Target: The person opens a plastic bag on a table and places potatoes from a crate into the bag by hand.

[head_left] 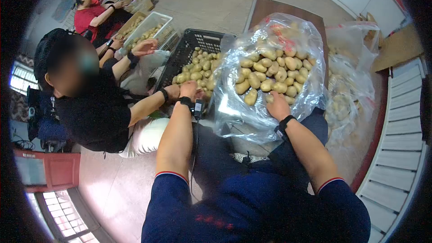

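Note:
Many potatoes lie inside a large clear plastic bag, its mouth spread wide in front of me. At the near edge of this heap is my right hand, fingers curled down against the potatoes; what they grip is hidden. My left hand reaches over the near end of a black crate that also holds potatoes. Its fingers are bent and closed, and I cannot make out what is in them. A co-worker's hand is close beside my left wrist.
A co-worker in black sits close on my left. Further back are a white crate with potatoes and a person in red. On my right stands another filled plastic bag, near a white ribbed panel.

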`<state>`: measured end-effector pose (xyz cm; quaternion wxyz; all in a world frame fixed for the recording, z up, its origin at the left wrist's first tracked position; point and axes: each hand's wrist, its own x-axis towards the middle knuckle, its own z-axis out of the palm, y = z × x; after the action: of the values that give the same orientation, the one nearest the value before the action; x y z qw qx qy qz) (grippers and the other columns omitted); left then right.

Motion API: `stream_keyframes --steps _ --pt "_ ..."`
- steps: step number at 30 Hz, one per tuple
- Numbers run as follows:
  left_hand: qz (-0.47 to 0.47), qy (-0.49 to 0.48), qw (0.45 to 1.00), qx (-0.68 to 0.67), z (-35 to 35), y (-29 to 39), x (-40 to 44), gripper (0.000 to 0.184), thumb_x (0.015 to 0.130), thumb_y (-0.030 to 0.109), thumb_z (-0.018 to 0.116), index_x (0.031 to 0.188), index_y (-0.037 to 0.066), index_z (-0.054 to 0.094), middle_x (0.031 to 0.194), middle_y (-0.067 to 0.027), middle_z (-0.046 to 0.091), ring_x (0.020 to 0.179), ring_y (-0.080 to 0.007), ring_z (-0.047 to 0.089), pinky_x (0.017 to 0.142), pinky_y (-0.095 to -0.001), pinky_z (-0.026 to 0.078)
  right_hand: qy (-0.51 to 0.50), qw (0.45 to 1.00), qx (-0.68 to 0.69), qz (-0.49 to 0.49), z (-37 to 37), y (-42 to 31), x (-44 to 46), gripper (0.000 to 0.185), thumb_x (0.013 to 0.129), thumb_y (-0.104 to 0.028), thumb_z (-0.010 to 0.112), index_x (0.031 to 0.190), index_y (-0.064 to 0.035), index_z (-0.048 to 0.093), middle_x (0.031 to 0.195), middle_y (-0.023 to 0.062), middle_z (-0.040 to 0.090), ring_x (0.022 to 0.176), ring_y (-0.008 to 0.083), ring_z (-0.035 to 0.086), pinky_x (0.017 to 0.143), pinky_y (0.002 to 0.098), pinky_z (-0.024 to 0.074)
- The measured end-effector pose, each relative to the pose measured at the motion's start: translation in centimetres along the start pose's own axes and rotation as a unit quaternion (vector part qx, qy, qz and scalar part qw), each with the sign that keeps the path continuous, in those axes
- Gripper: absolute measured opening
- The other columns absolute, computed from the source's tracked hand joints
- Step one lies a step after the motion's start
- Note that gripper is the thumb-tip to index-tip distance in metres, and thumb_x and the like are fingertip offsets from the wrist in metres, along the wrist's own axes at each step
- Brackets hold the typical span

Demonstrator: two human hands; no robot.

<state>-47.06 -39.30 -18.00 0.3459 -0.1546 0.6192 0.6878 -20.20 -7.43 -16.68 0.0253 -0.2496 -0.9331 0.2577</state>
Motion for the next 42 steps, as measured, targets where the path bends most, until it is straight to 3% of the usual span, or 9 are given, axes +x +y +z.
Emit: stream_keyframes --steps 2,15,20,27,30,32,35,41,42 --pt "0.044 0.053 0.997 0.016 3.6 1.7 -4.2 0.020 0.092 0.017 0.056 0.108 0.007 0.049 0.096 -0.0085 0.054 0.086 -0.0289 0.062 0.072 -0.0431 0.058 -0.004 1.000 0.007 0.002 1.1 1.0 0.6 0.047 0.081 -0.028 0.064 0.123 -0.0104 0.052 0.112 0.0231 0.059 0.099 0.0426 0.061 0.086 0.0495 0.0502" --pt "0.045 -0.095 0.989 0.106 9.3 2.9 -8.6 0.031 0.095 0.025 0.058 0.116 0.003 0.051 0.106 -0.0101 0.059 0.081 -0.0236 0.065 0.069 -0.0352 0.056 -0.080 0.966 0.238 0.057 1.6 0.5 1.0 0.047 0.080 -0.030 0.068 0.117 -0.0022 0.058 0.098 0.0191 0.068 0.092 0.0329 0.066 0.079 0.0413 0.0522" --pt "0.067 -0.100 0.979 0.166 11.6 2.7 -9.9 0.025 0.090 0.018 0.058 0.109 0.001 0.056 0.091 -0.0073 0.063 0.070 -0.0196 0.065 0.059 -0.0320 0.055 -0.213 0.886 0.381 0.157 0.6 -1.5 0.4 0.045 0.082 -0.022 0.067 0.122 -0.0054 0.056 0.090 0.0064 0.063 0.068 0.0120 0.060 0.056 0.0300 0.0521" --pt "0.049 -0.154 0.962 0.220 13.0 1.1 -9.1 0.035 0.094 0.029 0.058 0.118 0.004 0.054 0.103 -0.0086 0.062 0.080 -0.0212 0.066 0.067 -0.0342 0.056 -0.317 0.781 0.532 0.084 -1.3 -3.8 -0.6 0.033 0.093 -0.017 0.059 0.122 -0.0034 0.051 0.083 0.0043 0.058 0.066 0.0094 0.056 0.055 0.0250 0.0518" --pt "0.045 -0.183 0.954 0.231 13.6 0.0 -8.8 0.034 0.091 0.026 0.062 0.116 0.004 0.056 0.104 -0.0093 0.064 0.084 -0.0222 0.067 0.069 -0.0347 0.057 -0.312 0.759 0.566 0.086 -2.8 -5.3 -0.8 0.030 0.098 -0.028 0.054 0.118 -0.0051 0.051 0.082 0.0041 0.058 0.065 0.0096 0.056 0.056 0.0250 0.0519" --pt "0.035 -0.215 0.947 0.237 14.2 -0.9 -8.0 0.041 0.088 0.032 0.065 0.116 0.003 0.056 0.097 -0.0129 0.067 0.069 -0.0219 0.070 0.060 -0.0328 0.058 -0.325 0.741 0.580 0.094 -3.3 -5.7 -0.6 0.031 0.101 -0.034 0.048 0.115 -0.0069 0.051 0.081 0.0041 0.058 0.064 0.0094 0.055 0.054 0.0243 0.0500" --pt "-0.034 -0.274 0.944 0.179 15.5 0.0 -10.9 0.048 0.091 0.038 0.062 0.120 0.001 0.052 0.096 -0.0141 0.067 0.068 -0.0236 0.069 0.059 -0.0343 0.059 -0.286 0.759 0.583 0.049 -3.2 -6.6 -0.3 0.030 0.102 -0.035 0.044 0.104 -0.0071 0.053 0.076 0.0028 0.056 0.058 0.0087 0.051 0.050 0.0219 0.0432" --pt "-0.038 -0.347 0.915 0.203 15.6 0.8 -12.0 0.038 0.094 0.040 0.058 0.111 0.006 0.060 0.090 -0.0065 0.068 0.064 -0.0142 0.066 0.050 -0.0250 0.055 -0.247 0.838 0.486 -0.028 -3.6 -6.9 0.5 0.028 0.101 -0.025 0.048 0.116 -0.0026 0.057 0.072 -0.0029 0.053 0.060 0.0045 0.048 0.050 0.0210 0.0403" --pt "-0.034 -0.336 0.922 0.190 15.3 0.6 -11.7 0.039 0.094 0.040 0.058 0.112 0.006 0.059 0.090 -0.0060 0.067 0.064 -0.0145 0.066 0.050 -0.0256 0.055 -0.232 0.847 0.477 -0.033 -3.7 -6.8 0.7 0.028 0.098 -0.023 0.052 0.115 -0.0008 0.058 0.075 0.0029 0.060 0.066 0.0115 0.056 0.058 0.0261 0.0465"
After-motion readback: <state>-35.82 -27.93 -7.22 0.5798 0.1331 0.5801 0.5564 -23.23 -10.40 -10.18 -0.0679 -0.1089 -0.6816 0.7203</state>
